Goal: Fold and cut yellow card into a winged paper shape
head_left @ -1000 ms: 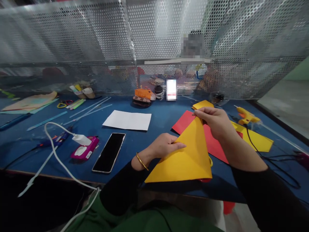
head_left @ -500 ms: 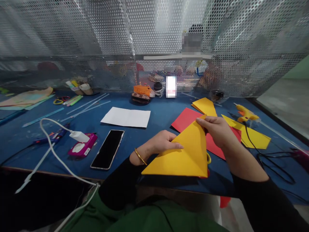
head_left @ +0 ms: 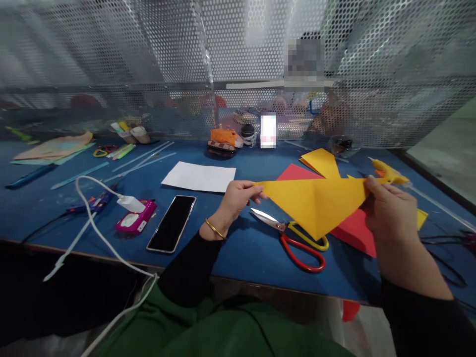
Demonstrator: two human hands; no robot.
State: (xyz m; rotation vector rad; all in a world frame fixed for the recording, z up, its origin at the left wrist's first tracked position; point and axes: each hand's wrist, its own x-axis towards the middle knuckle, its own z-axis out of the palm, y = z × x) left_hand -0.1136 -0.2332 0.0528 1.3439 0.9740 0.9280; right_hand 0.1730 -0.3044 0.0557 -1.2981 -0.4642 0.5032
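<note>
A folded sheet of yellow paper is stretched between both hands, its long edge on top and a point hanging down, with a crease down the middle. My left hand pinches its left corner. My right hand grips the right corner, thumb in front. Below the paper lie scissors with one red and one yellow handle, blades pointing left. Red paper lies behind, partly covered by the yellow sheet. Another folded yellow paper rests further back.
White paper and a phone lie left of my hands. A purple power socket has a white plug and cable. At the right is a yellow glue gun. A pencil case stands before the perforated metal screen.
The yellow paper has turned so its long edge is on top. My left hand now pinches a corner, my right hand has moved right, and the scissors have come into view.
</note>
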